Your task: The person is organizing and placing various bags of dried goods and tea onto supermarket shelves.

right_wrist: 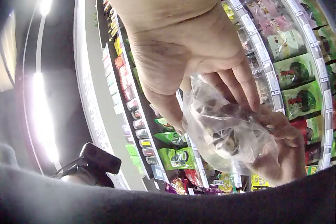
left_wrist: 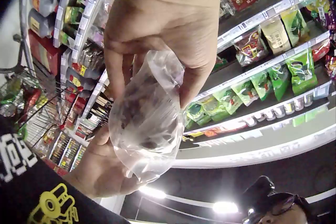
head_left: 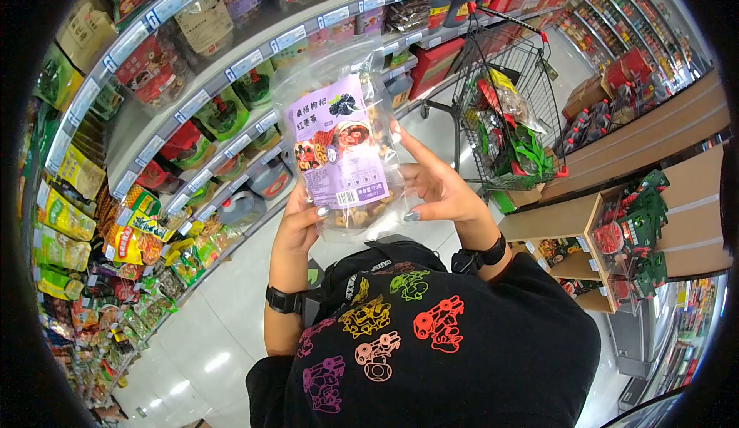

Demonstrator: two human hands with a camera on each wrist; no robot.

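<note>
— Left hand (head_left: pixel 299 216) and right hand (head_left: pixel 443 189) both grip a clear pouch (head_left: pixel 339 143), one at each side.

— How are the arms set?

— Forearms (head_left: pixel 281 336) reach forward from the black shirt (head_left: pixel 508 336), holding the pouch up in the air between the person and the shelves. The left thumb lies over its near left corner. The right thumb presses its near right part, while the right index finger points away along the right edge. In the head view the remaining fingers are partly hidden.

— And what is around?

— Long shelving (head_left: pixel 310 25) curves along the left and far side, its tiers full of bagged goods (head_left: pixel 150 70). Far right stands a wire shopping cart (head_left: pixel 466 97) with packets (head_left: pixel 500 120) in it. Nearer on the right is a wooden display stand (head_left: pixel 550 216), with green and red packs (head_left: pixel 643 224) at its right end.

— Anything in the way?

— Shirt and arms cover much of the near floor (head_left: pixel 223 312); the pouch blocks part of the shelving beyond.

— Smaller things?

— Black bands (head_left: pixel 285 299) circle both wrists. A purple label (head_left: pixel 339 132) on the pouch faces the person, and dried pieces (head_left: pixel 358 216) show through the plastic below it.
</note>
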